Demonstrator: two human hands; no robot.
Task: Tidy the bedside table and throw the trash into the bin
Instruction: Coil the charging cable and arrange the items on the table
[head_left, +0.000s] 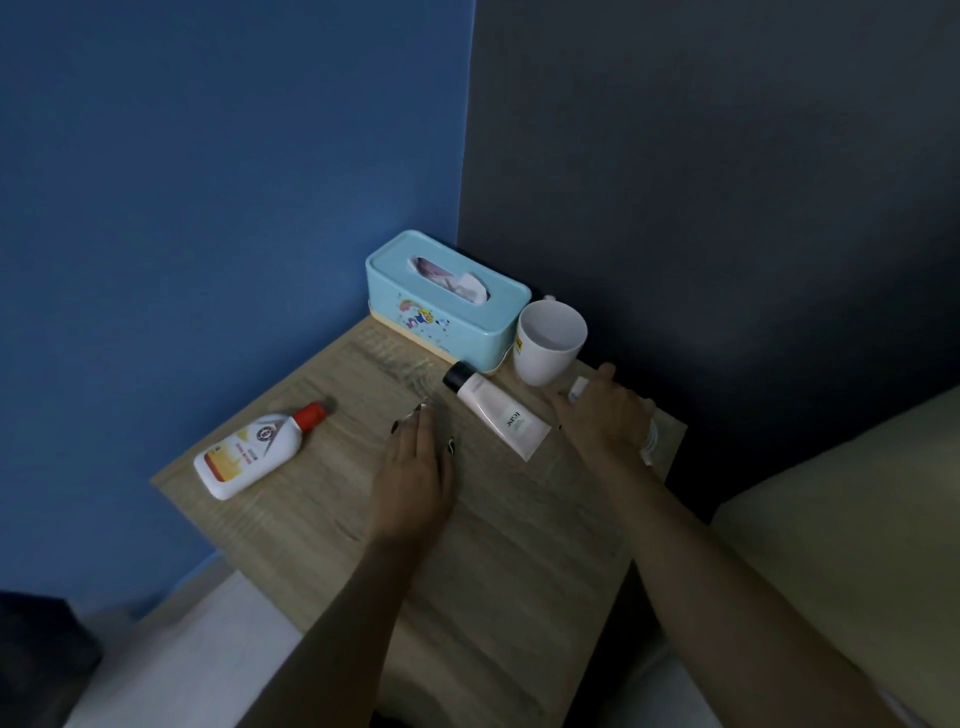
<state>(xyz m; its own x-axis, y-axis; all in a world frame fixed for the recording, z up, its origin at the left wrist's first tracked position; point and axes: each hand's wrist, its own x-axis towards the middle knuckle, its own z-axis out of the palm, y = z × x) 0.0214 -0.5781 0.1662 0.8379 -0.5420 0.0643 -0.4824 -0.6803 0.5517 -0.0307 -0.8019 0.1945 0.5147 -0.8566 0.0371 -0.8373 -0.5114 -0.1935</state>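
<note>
On the bedside table (519, 571), the left hand (415, 467) lies flat, fingers pressed together, empty. The right hand (605, 415), at three o'clock from it, seems to curl around a small white bottle (649, 441) beside the cup (549, 340); its grip is unclear. A tube (498, 415) lies between the hands.

2 hands (415, 457) over bedside table (493, 571).

Two bare forearms, no sleeves, left hand (415, 470) with dark-painted nails, right hand (605, 415) unadorned
</note>
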